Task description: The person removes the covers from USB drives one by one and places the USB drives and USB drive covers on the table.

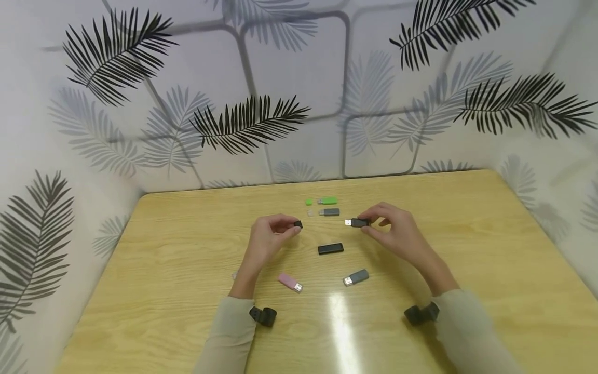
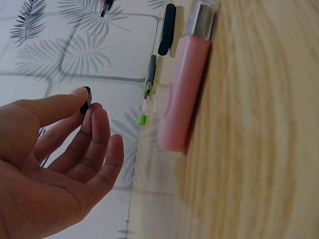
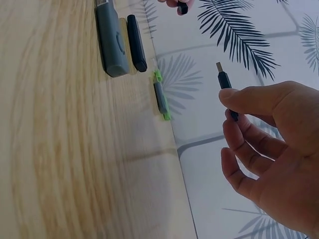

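Head view has two bare hands mid-frame, each pinching something. Left hand (image 1: 270,238) has one tiny black plastic cap (image 1: 298,224) between thumb and fingers; right hand (image 1: 397,231) has one slim black USB stick (image 1: 358,223) just right of centre, bare metal plug pointing left, well apart from the cap. Just below centre, one flat black oblong (image 1: 330,249) lies on the light wood-grain table (image 1: 177,270), can't tell if it's a capped stick. Lower down: one pink USB stick (image 1: 288,281) left of centre, one grey USB stick (image 1: 357,277) to the right, both plugs bare. Above the hands: one bright green USB stick (image 1: 329,200) with one small green cap (image 1: 309,202) to its left, then a second grey stick (image 1: 330,212) with one clear cap (image 1: 310,213) likewise.
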The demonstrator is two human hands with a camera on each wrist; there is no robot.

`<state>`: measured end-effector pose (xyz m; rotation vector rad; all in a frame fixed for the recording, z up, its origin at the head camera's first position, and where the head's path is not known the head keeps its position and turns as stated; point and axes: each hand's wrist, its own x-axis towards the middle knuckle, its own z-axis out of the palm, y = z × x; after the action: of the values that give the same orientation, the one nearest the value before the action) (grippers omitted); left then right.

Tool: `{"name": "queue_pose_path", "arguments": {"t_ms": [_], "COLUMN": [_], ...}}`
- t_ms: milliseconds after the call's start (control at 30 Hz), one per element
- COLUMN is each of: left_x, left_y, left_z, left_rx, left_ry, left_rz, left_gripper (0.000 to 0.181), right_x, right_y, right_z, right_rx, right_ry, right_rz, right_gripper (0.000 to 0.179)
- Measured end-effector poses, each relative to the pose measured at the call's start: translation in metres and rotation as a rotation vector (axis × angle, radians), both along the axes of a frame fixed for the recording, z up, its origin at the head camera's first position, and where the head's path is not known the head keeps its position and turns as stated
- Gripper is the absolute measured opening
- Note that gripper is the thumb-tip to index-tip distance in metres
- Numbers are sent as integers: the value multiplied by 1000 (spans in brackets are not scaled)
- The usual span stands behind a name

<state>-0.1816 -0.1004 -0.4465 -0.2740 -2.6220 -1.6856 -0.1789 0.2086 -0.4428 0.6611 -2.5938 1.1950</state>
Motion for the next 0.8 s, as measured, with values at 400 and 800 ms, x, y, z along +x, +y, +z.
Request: {"name": "queue_pose_path", "arguments": {"t_ms": [400, 800], "left_x": [-14, -27], "left_y": [10, 22], "left_z": [-4, -6], "left_rx": [-9, -120], "left_ry": [-16, -20], "left_rz": [-37, -48], "left_gripper": [15, 14], "right_x": [-15, -29], "right_y": [-13, -29], "right_z": [-7, -17], "right_rx": [-27, -23], "right_ry": [-85, -203], "right_rz": [-31, -30], "right_gripper": [21, 20]}}
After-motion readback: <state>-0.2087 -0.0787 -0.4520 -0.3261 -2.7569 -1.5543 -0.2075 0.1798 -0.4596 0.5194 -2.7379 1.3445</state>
